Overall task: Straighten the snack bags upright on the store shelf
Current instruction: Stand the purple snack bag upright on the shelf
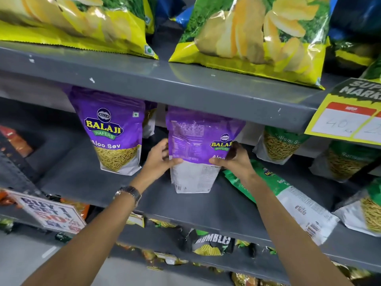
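Note:
A purple Balaji Aloo Sev bag (195,149) stands upright on the middle grey shelf (107,186), its back side turned toward me. My left hand (159,159) grips its left edge and my right hand (233,159) grips its right edge. To the left, a second purple Aloo Sev bag (113,131) stands upright, front facing out. A green Balaji bag (284,199) lies flat on the shelf, just right of my right wrist. Further right, green Ratlami Sev bags (282,143) stand or lean at the back.
The upper shelf (185,83) hangs low over the bag tops and carries large yellow chip bags (253,38). A yellow price tag (350,116) sticks out at right. A "Buy 1 Get 1" sign (51,213) hangs at lower left. More snack packs (210,244) fill the shelf below.

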`<state>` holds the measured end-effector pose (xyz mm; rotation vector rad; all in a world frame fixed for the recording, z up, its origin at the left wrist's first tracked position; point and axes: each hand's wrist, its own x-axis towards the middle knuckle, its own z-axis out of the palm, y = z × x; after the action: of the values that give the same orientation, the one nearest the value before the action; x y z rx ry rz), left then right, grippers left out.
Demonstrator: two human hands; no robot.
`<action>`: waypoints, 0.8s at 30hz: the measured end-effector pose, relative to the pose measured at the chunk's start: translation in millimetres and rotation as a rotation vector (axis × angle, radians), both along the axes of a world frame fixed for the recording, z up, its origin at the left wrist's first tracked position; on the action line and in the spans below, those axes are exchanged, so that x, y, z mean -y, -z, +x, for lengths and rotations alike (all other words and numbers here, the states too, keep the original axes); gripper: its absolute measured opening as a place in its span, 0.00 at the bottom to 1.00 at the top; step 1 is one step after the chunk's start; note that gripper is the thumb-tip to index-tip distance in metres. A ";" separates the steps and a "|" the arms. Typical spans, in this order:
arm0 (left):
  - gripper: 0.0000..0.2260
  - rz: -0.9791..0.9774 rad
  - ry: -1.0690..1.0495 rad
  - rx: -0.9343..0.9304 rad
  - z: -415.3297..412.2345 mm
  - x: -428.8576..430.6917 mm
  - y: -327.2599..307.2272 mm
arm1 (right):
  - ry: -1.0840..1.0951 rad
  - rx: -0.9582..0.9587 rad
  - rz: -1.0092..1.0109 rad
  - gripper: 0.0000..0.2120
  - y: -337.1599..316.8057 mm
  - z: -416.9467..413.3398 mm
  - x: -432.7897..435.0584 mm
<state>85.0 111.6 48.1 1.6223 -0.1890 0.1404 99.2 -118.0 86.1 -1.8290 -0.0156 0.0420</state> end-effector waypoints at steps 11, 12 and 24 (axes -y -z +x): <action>0.32 -0.188 -0.349 0.026 -23.2 32.0 28.9 | -0.147 0.010 0.182 0.29 -0.2 6.5 13.3; 0.32 -0.209 -0.424 0.021 -33.1 44.2 35.3 | -0.162 0.014 0.173 0.27 -0.6 7.4 11.9; 0.36 0.180 -0.596 0.158 -65.0 121.3 83.2 | 0.034 0.231 0.363 0.24 27.2 -0.9 -12.3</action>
<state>20.0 -9.7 -35.1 1.8078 0.1734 0.7261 98.3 -105.7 58.9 -1.4627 -0.1457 -0.1858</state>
